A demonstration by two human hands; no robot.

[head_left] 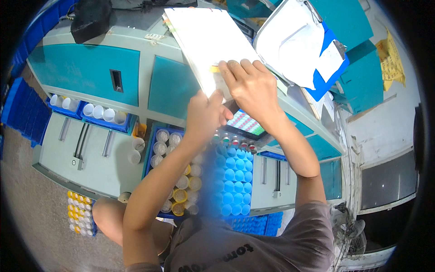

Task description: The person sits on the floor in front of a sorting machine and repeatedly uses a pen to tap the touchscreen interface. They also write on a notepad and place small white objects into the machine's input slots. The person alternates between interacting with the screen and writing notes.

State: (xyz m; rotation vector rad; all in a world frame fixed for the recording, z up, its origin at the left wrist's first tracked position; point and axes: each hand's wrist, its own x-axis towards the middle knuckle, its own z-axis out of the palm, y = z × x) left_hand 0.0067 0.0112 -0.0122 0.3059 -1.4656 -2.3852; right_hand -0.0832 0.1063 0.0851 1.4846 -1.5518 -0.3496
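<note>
A thick stack of white paper sheets (210,38), bound like a pad, leans on the machine in front of me. My right hand (251,86) has its fingers bent over the lower right part of the stack, beside a small yellow label (214,69). At the stack's bottom corner my left hand (204,117) is closed, slightly blurred, with its fingers at the paper edge. Just below my hands is a lit screen (247,122) with coloured rows, partly hidden by the right wrist. Several round buttons (244,146) line up beneath it.
Below my forearms stand a crate of white and yellow cups (180,196) and rows of blue cups (238,174). A clipboard with papers (292,45) lies at the upper right. Blue bins of white cups (104,113) sit at left; another cup tray (80,213) is lower left.
</note>
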